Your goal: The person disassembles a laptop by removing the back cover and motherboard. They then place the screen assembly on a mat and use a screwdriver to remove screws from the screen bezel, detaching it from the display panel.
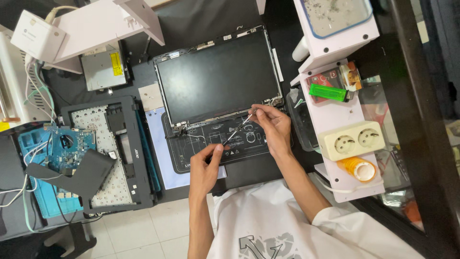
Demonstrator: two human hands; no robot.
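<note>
The fingers of the right hand (274,125) pinch the far tip of a slim screwdriver (234,135), closed around it just near the right hinge of a bare laptop screen panel (218,76). The left hand (205,168) grips the tool's near end, thumb pressed on top. Beneath lies a dark work mat (239,148) (printed with white outlines). Left on the surface rests an upturned keyboard frame (112,153).
</note>
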